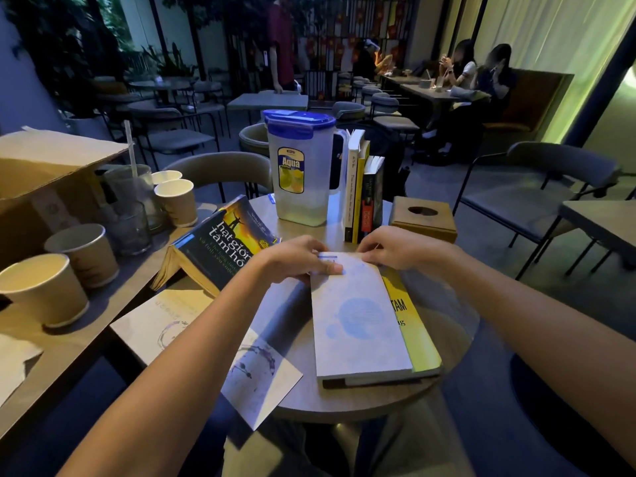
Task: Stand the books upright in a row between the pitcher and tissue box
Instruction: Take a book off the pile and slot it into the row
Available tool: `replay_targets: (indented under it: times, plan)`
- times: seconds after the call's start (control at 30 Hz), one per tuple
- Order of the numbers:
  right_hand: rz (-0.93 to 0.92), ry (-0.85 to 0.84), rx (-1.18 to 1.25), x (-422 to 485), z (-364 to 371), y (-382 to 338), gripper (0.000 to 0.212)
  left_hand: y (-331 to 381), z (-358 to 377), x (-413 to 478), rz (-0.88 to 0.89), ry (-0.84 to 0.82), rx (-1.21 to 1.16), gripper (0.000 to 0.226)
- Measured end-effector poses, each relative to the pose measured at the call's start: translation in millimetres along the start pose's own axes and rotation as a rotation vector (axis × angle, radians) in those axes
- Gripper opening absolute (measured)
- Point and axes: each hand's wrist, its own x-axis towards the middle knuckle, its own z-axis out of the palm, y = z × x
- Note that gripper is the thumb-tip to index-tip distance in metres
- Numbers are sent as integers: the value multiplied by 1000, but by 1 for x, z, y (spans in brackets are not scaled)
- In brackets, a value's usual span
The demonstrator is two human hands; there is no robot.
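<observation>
A clear pitcher (300,170) with a blue lid stands at the back of the round table (292,401). Three books (363,194) stand upright between it and the wooden tissue box (425,218). A white book (358,325) lies flat on a yellow book (414,332) in front of me. My left hand (303,258) and my right hand (395,247) grip the white book's far edge, fingers curled over it. A dark book (220,246) rests tilted at the left, and a pale book (206,349) lies flat and overhangs the table's left edge.
Several paper cups (44,290) and glasses (132,201) stand on a wooden side table (69,346) at the left, beside a cardboard box (44,177). Chairs (537,194) surround the table. People sit at tables in the background.
</observation>
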Motion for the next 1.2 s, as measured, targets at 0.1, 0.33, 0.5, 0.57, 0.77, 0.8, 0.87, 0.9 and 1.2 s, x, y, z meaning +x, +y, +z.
replay_targets:
  times: [0.1, 0.33, 0.5, 0.57, 0.77, 0.8, 0.87, 0.9, 1.2]
  plan:
    - [-11, 27, 41, -6, -23, 0, 23, 13, -12, -9, 56, -7, -85, 31]
    - [-18, 68, 365, -14, -68, -9, 23, 30, -32, -11, 155, 113, -295, 41]
    - [-43, 177, 370, -14, -94, -14, 23, 36, -28, -14, 273, 204, -201, 34]
    - [-77, 260, 350, -12, -104, -15, 22, 47, -27, -17, 410, 286, -176, 27]
    - [-178, 479, 316, -1, -132, -19, 21, 87, -23, -12, 689, 628, 142, 30]
    - [-184, 501, 297, 1, -135, -18, 22, 91, -21, -10, 713, 650, 179, 28]
    - [-191, 534, 249, 4, -139, -16, 23, 95, -16, -5, 738, 682, 223, 28]
    - [-195, 546, 232, 6, -140, -15, 25, 96, -12, -2, 747, 691, 231, 28]
    - [-252, 611, 197, 18, -136, 7, 36, 94, 9, 26, 836, 882, 293, 28]
